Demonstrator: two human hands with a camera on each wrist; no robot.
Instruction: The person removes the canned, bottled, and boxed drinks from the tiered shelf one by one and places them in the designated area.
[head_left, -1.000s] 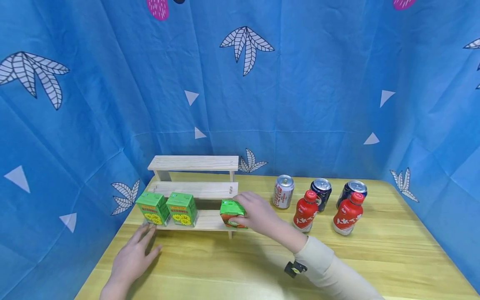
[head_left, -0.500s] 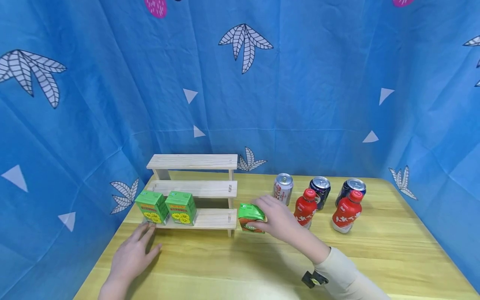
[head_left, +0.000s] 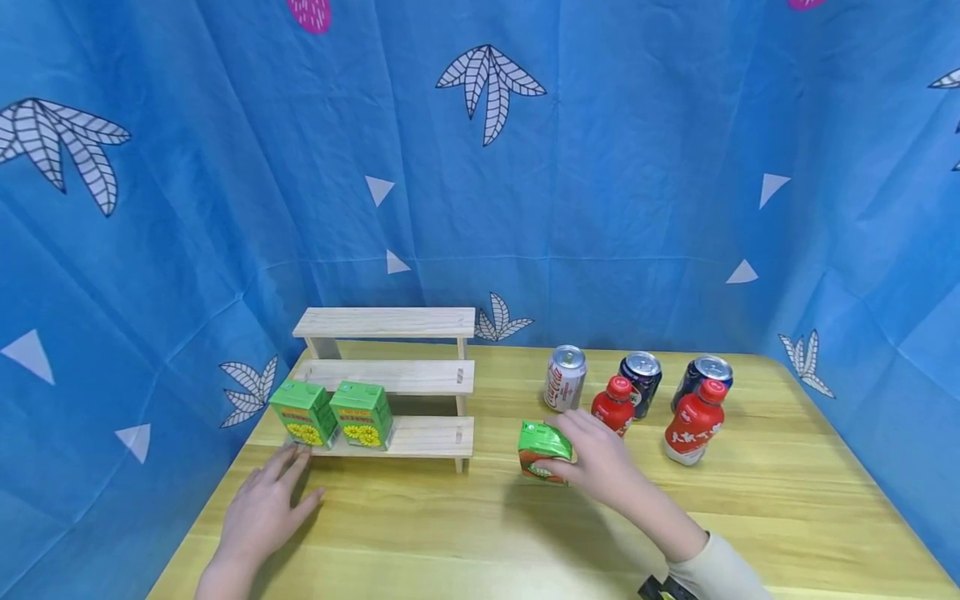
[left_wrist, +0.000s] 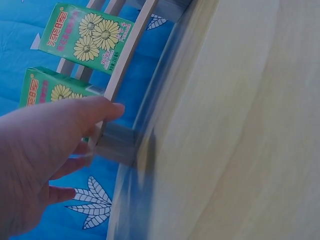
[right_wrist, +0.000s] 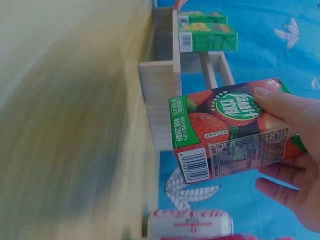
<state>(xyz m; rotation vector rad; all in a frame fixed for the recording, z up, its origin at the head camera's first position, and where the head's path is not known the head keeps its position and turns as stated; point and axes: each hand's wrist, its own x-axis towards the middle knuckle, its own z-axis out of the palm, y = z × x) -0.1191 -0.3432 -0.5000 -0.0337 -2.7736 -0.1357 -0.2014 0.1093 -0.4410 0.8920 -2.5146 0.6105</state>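
My right hand [head_left: 603,467] grips a small strawberry juice carton [head_left: 542,446], green on top and red on its sides, over the table right of the wooden rack. In the right wrist view the thumb presses the front of the strawberry carton [right_wrist: 230,130] and the other fingers are behind it. My left hand [head_left: 258,512] has its fingertips at the left front edge of the three-step wooden rack [head_left: 427,437]. Above those fingertips, two green drink cartons with yellow flowers, a left one [head_left: 303,412] and a right one [head_left: 362,417], stand side by side on the lowest shelf.
Beyond the right hand stand a silver cola can [head_left: 566,379] and two dark blue cans, one [head_left: 640,385] left of the other [head_left: 701,375]. Two red bottles, one [head_left: 613,406] partly behind the hand, another [head_left: 693,423] farther right, are there too. Blue curtain [head_left: 630,208] encloses the table.
The right hand has carried the strawberry juice carton off the lowest shelf, rightward and toward the front of the table. The left hand stays at the rack's edge.
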